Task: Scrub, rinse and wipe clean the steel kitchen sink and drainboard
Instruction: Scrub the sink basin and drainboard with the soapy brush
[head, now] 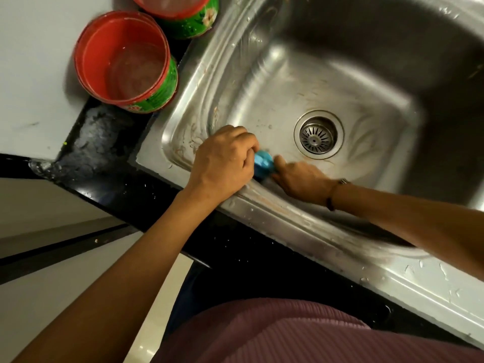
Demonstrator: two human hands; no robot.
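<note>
- Head view, hands: both hands meet at the near-left inner corner of the stainless steel sink basin, on either side of a small blue scrubbing pad.
- Left hand: knuckles up, fingers curled down over the pad's left side and gripping it; the wrist crosses the sink's ribbed front rim, and the bare forearm runs back toward the lower left of the frame.
- Right hand: lies low inside the basin, back of the hand upward, thumb stretched toward the pad and touching its right edge; the other fingers are hidden beneath the hand, so whether they hold anything cannot be told. A thin dark bracelet circles this wrist, and the forearm enters from the right edge.
- Scrubbing pad: sits against the basin wall just below the rim; most of it is covered by the left fingers.
- Basin: round slotted metal drain strainer lies in the floor, near the hands and to their right; brownish streaks mark the basin wall and rim; water droplets sit on the rim at lower right.
- Surroundings: black stone countertop borders the sink; two red-lined round tubs with green printed sides stand at its left corner, the nearer one tilted.
</note>
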